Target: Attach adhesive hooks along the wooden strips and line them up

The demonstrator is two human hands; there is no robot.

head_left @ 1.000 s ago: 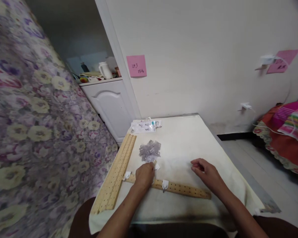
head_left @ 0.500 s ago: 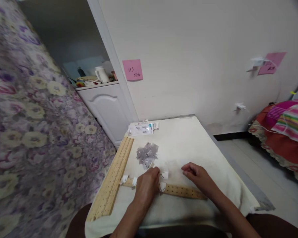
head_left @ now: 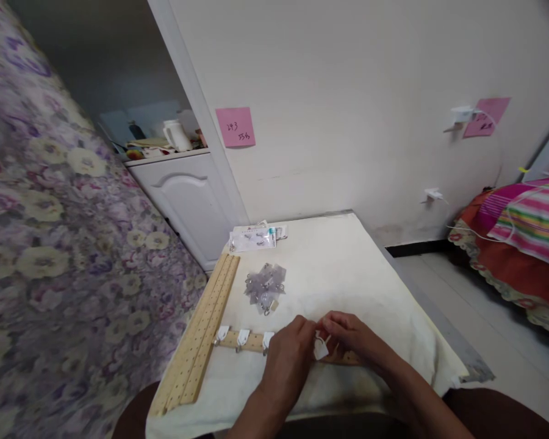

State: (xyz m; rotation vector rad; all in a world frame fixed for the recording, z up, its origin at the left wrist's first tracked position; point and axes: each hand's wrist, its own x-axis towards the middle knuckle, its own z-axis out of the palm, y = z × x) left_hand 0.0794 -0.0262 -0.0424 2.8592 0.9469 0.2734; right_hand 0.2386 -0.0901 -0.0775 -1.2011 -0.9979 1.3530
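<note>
A small white hook with a square backing [head_left: 321,347] is between my two hands. My left hand [head_left: 291,349] is closed, its fingertips pinching the hook from the left. From the other side, my right hand [head_left: 354,336] is closed with thumb and finger at the hook's upper edge. Beneath them lies a wooden strip with rows of holes [head_left: 252,342], partly covered by my hands. White hooks [head_left: 243,338] sit in a row along its left part. Beyond my left hand is a pile of clear square pieces with metal hooks [head_left: 264,285].
Wooden strips with holes [head_left: 196,341] lie along the table's left edge. Packaged hooks [head_left: 254,239] rest at the back left of the cloth-covered table [head_left: 329,256]. A flowered curtain [head_left: 73,244] hangs at left; a bed [head_left: 521,238] stands at right.
My hands have come together over the strip, with the white hook now between them. My left hand moved right and nearer me, uncovering another hook on the strip. The view shifted slightly.
</note>
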